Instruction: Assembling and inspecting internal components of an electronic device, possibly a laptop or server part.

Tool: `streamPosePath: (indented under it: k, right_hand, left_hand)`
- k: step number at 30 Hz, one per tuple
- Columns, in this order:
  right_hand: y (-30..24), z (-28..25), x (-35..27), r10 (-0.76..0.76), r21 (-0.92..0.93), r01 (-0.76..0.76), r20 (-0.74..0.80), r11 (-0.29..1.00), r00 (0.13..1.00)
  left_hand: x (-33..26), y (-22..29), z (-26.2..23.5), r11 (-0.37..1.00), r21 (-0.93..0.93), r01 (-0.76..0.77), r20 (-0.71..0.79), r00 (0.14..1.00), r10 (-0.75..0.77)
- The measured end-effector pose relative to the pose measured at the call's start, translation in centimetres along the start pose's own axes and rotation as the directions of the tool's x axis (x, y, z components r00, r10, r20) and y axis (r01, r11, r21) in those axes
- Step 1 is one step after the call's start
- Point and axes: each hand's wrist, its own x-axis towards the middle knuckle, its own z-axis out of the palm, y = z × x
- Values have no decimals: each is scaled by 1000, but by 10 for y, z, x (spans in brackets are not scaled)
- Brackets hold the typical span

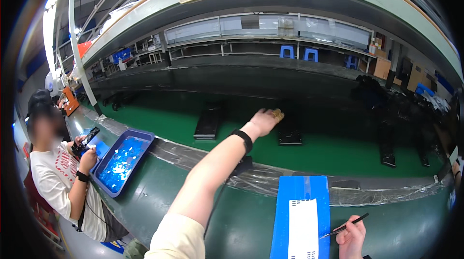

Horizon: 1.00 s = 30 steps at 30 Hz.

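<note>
Left hand (263,121), fingers curling, is reaching toward the black device (289,133) at one o'clock; right hand (352,236) is gripping tweezers (344,226), waiting for pickup.

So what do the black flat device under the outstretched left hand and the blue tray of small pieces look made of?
The black flat device looks like matte plastic, dull and without glare, though it is too dark to be sure. The blue tray seems moulded plastic: even colour, rounded rim. The left hand hovers above the device.

I see my left hand (265,121) stretched over the green belt (328,155) above a black device (289,135), while my right hand (352,238) holds tweezers (344,225) beside the blue board (299,215).
</note>
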Motion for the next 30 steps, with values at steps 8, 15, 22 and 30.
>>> streamPosePath:
  k: [8,15,22,30]
  right_hand:
    - [7,-9,13,-27,-50,28,15,998,1000]
    - [5,-17,11,-14,0,14,1,1000,1000]
    - [13,-15,10,-88,-9,88,4,996,996]
    - [11,-11,14,-95,-235,143,204,961,974]
  left_hand:
    - [15,26,19,914,-347,213,126,976,-179]
    - [-25,58,-18,899,-412,-148,-133,986,101]
    - [-60,76,-64,976,-211,-50,-78,996,34]
    - [-176,188,-161,898,-440,18,-102,992,-70]
